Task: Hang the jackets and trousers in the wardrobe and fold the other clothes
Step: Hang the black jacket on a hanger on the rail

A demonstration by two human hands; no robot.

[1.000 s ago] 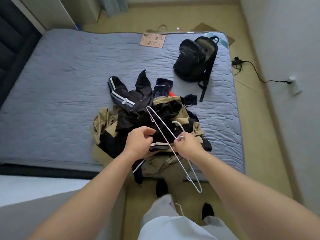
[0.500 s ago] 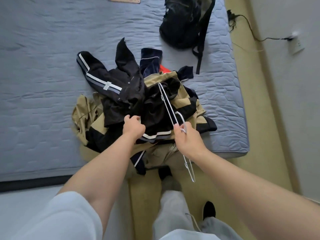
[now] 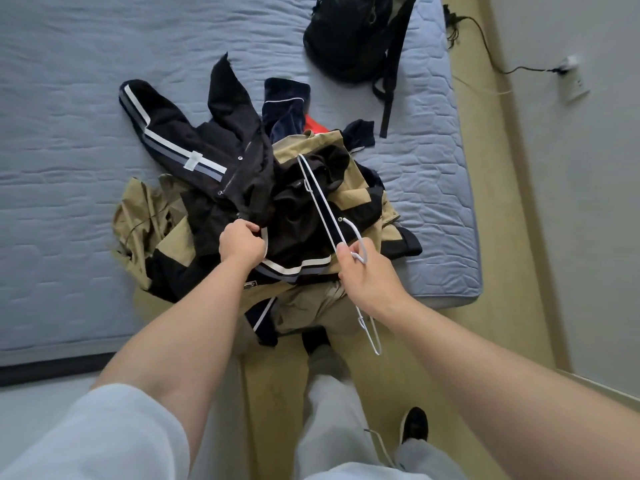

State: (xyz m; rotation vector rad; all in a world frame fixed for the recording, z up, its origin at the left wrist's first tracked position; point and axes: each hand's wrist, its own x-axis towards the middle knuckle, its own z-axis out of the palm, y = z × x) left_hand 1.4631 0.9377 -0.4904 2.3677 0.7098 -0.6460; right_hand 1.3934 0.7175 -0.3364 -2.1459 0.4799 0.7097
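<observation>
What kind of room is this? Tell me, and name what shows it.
Probably a bedroom: a quilted blue-grey mattress with a heap of clothes and a black backpack on it, and the right hand holds a white wire hanger.

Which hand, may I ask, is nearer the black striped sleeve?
Left. The left hand grips black fabric just this side of the sleeve; the right hand holds the hanger farther right.
</observation>
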